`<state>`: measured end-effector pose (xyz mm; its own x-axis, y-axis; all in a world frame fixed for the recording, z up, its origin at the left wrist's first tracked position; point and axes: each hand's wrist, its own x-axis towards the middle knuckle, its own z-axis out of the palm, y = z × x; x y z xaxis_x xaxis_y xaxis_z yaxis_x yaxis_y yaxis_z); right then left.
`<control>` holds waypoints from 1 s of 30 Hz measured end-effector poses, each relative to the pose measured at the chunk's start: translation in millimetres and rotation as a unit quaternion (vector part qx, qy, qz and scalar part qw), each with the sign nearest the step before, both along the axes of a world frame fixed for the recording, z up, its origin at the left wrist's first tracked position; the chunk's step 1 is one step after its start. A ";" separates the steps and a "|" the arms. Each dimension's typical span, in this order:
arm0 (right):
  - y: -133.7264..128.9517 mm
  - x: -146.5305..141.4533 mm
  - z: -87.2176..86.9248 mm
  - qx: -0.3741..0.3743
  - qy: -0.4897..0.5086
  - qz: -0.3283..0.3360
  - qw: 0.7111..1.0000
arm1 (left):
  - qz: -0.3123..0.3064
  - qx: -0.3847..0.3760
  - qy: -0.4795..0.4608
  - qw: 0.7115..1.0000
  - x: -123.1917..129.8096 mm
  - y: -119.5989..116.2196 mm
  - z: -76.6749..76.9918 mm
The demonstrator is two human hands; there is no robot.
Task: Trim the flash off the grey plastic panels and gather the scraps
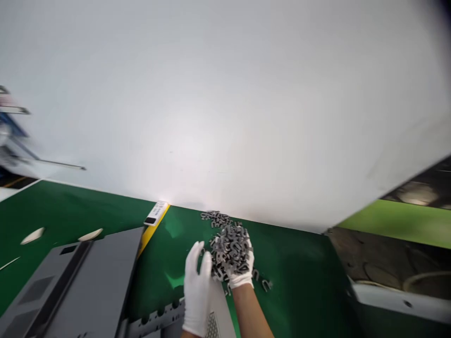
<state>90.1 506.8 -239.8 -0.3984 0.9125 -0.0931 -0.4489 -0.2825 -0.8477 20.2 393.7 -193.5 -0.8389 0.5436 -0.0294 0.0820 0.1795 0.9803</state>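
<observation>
A heap of small grey U-shaped clips rises above the green work surface. My right hand, in a white glove, cups a big handful of them; its fingers are mostly hidden behind the clips. Left of the heap, my left hand, also gloved in white, has its thumb and fingers apart and appears to hold nothing. More clips lie loose beyond the heap by the wall, and a few stray clips are to the right of my right wrist.
Grey metal panels lie at the left, with a notched metal piece in front. A white labelled device sits by a yellow strip. Behind the green tabletop stands a white wall.
</observation>
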 end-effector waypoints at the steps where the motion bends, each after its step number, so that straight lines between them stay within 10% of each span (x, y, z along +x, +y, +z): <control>1: 3.0 0.9 -1.6 -0.010 0.007 0.001 1.000 | -0.004 0.020 -0.073 0.997 -3.4 4.2 -3.5; 5: -6.3 4.1 5.4 -0.066 0.078 0.008 0.995 | -0.058 0.096 -0.233 0.966 11.9 22.2 0.0; 13: -56.2 35.8 38.0 -0.131 0.172 -0.071 0.974 | -0.134 0.048 0.158 0.977 60.9 23.0 40.9; 25: -150.2 91.1 67.5 -0.230 0.365 -0.174 0.885 | -0.231 0.147 0.346 0.897 113.0 -60.8 38.1; 30: -195.9 146.7 75.3 -0.168 0.353 -0.199 0.898 | -0.288 0.172 0.313 0.888 164.2 -107.2 30.3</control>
<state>236.8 310.9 -164.5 -0.1145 0.9634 -0.2424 -0.9638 -0.1669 -0.2081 184.4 286.5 -163.2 -0.2117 0.7743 0.5964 0.6117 -0.3709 0.6987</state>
